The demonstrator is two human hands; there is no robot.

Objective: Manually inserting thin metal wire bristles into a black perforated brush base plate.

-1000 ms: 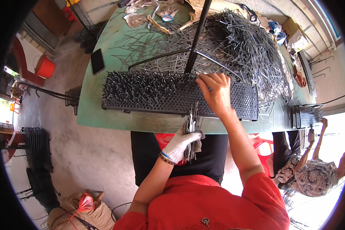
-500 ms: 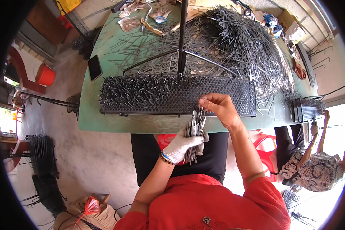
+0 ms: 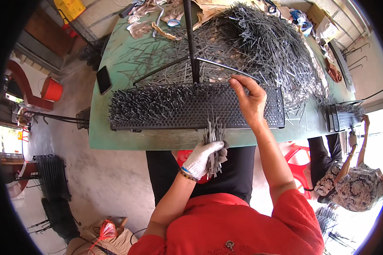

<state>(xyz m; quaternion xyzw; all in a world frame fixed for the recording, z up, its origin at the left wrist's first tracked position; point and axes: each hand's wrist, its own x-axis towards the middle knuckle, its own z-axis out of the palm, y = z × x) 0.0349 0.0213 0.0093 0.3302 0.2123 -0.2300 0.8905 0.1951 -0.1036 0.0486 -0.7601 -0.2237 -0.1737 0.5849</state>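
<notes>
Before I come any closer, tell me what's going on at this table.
A person in a red top sits at a green table. The white-gloved left hand grips a bundle of thin dark strips. The bare right hand is raised over the long black perforated rack, fingertips together; whether they hold a strip is unclear. Upright strips crowd the rack's left part, while its right part shows mostly bare holes. A large loose heap of grey strips lies behind.

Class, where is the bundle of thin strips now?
In the head view, the bundle is in the gloved left hand, by the near edge of the perforated tray, left of the right hand.
</notes>
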